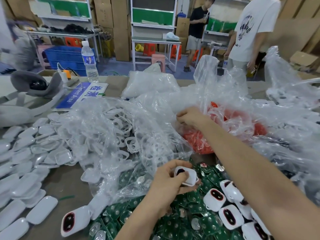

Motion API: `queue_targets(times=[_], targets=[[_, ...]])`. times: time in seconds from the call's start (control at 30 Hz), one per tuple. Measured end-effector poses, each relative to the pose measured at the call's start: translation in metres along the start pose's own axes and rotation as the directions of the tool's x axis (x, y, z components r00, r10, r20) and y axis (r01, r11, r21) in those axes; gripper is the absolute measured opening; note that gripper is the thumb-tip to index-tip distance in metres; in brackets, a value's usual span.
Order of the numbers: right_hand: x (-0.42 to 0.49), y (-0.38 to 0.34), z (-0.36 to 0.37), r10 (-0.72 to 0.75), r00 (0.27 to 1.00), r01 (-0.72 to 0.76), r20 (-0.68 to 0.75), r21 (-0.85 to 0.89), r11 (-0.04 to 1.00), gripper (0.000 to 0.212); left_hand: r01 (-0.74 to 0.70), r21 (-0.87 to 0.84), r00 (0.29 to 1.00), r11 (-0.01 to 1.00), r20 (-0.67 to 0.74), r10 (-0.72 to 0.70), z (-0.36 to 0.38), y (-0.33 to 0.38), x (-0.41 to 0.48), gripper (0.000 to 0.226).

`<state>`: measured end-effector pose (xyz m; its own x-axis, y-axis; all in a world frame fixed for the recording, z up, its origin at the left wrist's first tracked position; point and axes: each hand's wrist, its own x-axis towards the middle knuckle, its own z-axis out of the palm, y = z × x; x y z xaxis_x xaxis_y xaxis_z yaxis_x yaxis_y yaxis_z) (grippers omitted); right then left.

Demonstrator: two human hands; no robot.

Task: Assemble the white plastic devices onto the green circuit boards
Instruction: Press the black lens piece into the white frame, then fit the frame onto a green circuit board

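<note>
Left hand (170, 178) curls fingers round one white device (186, 175); right hand (190, 117), arm outstretched, fingers bent at one red-parts bag (239, 122), grip unclear.

- I see bare table (65, 181) only in the strip between the shells (26, 153) and the bags (121, 127).
- The bags heap across the middle.
- My right arm (242, 161) crosses above the boards (173, 227).

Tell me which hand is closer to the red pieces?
Right. The right hand is up beside the red pieces; the left hand is lower, apart from them, holding a white device over the green circuit boards.
</note>
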<state>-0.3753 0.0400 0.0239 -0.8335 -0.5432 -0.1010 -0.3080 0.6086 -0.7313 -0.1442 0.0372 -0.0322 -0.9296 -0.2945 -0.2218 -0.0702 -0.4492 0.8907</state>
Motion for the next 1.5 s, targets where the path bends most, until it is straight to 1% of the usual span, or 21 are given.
queue_targets(times=[0.07, 0.23, 0.3, 0.33, 0.4, 0.47, 0.53, 0.6, 0.67, 0.73, 0.9, 0.97, 1.07, 1.13, 1.2, 1.23, 1.3, 1.37, 1.43, 1.5], targets=[[-0.002, 0.003, 0.000, -0.002, 0.998, 0.005, -0.056, 0.053, 0.999, 0.031, 0.002, -0.005, 1.000, 1.000, 0.003, -0.002, 0.000, 0.000, 0.000, 0.025], [-0.009, 0.003, -0.005, 0.039, 0.985, -0.024, -0.169, 0.093, 0.995, 0.022, 0.003, 0.009, 1.000, 1.000, -0.006, -0.003, 0.001, -0.001, -0.001, 0.025], [-0.015, 0.003, -0.009, 0.075, 0.969, -0.036, -0.236, 0.166, 0.985, 0.015, 0.001, 0.001, 1.000, 1.000, -0.019, -0.001, 0.001, 0.001, -0.002, 0.024], [-0.020, 0.003, -0.012, 0.076, 0.958, -0.018, -0.276, 0.208, 0.978, 0.011, 0.002, -0.007, 1.000, 1.000, -0.027, -0.002, 0.001, 0.002, -0.002, 0.024], [-0.033, 0.002, -0.019, 0.038, 0.921, 0.082, -0.388, 0.288, 0.954, 0.006, 0.005, -0.024, 0.999, 1.000, -0.036, -0.005, 0.000, 0.004, -0.003, 0.022], [-0.055, 0.003, -0.027, 0.004, 0.884, 0.206, -0.468, 0.397, 0.894, 0.011, 0.013, -0.054, 1.000, 0.998, -0.026, -0.014, -0.001, 0.005, -0.003, 0.020], [-0.085, 0.006, -0.030, 0.001, 0.894, 0.261, -0.448, 0.523, 0.811, 0.016, 0.019, -0.080, 1.000, 0.997, -0.018, -0.020, -0.001, 0.005, -0.003, 0.021], [-0.117, 0.013, -0.028, 0.001, 0.935, 0.235, -0.355, 0.621, 0.748, 0.017, 0.013, -0.089, 1.000, 0.996, -0.020, -0.015, -0.001, 0.005, -0.003, 0.024], [-0.146, 0.020, -0.023, -0.013, 0.964, 0.200, -0.265, 0.690, 0.696, 0.027, 0.002, -0.090, 1.000, 0.996, -0.023, -0.004, -0.002, 0.006, -0.003, 0.025], [-0.169, 0.026, -0.016, -0.017, 0.976, 0.176, -0.215, 0.749, 0.639, 0.036, -0.004, -0.082, 1.000, 0.997, -0.026, 0.002, -0.003, 0.007, -0.002, 0.026], [-0.194, 0.039, -0.004, -0.061, 0.985, 0.168, -0.161, 0.828, 0.534, 0.023, -0.015, -0.052, 0.999, 0.999, -0.039, 0.013, -0.004, 0.007, -0.002, 0.025], [-0.197, 0.042, -0.004, -0.094, 0.984, 0.180, -0.153, 0.834, 0.521, 0.020, -0.014, -0.041, 0.999, 0.999, -0.046, 0.012, -0.003, 0.006, -0.001, 0.024], [-0.201, 0.046, -0.006, -0.118, 0.982, 0.189, -0.149, 0.833, 0.521, 0.022, -0.014, -0.032, 0.999, 0.999, -0.049, 0.013, -0.003, 0.005, -0.001, 0.024], [-0.203, 0.048, -0.007, -0.145, 0.977, 0.209, -0.154, 0.815, 0.541, 0.021, -0.007, -0.030, 0.999, 1.000, -0.052, 0.006, -0.003, 0.005, -0.001, 0.025], [-0.206, 0.048, -0.008, -0.158, 0.967, 0.253, -0.197, 0.772, 0.583, 0.016, 0.010, -0.050, 0.998, 0.999, -0.057, -0.013, -0.002, 0.006, -0.002, 0.027], [-0.208, 0.048, -0.008, -0.151, 0.959, 0.280, -0.239, 0.731, 0.622, 0.014, 0.021, -0.077, 0.998, 0.997, -0.057, -0.025, -0.002, 0.007, -0.002, 0.028], [-0.211, 0.050, -0.007, -0.159, 0.928, 0.338, -0.337, 0.581, 0.740, 0.013, 0.033, -0.143, 0.998, 0.989, -0.048, -0.040, -0.001, 0.008, -0.002, 0.030], [-0.213, 0.053, 0.000, -0.218, 0.888, 0.387, -0.404, 0.405, 0.828, 0.023, 0.033, -0.175, 0.999, 0.984, -0.030, -0.039, -0.001, 0.010, -0.004, 0.033], [-0.215, 0.056, 0.009, -0.288, 0.855, 0.437, -0.430, 0.302, 0.847, 0.025, 0.039, -0.181, 0.999, 0.983, -0.018, -0.043, 0.001, 0.011, -0.005, 0.036], [-0.217, 0.059, 0.015, -0.315, 0.846, 0.453, -0.430, 0.268, 0.851, 0.023, 0.051, -0.184, 0.998, 0.982, -0.013, -0.055, 0.002, 0.012, -0.005, 0.038]])
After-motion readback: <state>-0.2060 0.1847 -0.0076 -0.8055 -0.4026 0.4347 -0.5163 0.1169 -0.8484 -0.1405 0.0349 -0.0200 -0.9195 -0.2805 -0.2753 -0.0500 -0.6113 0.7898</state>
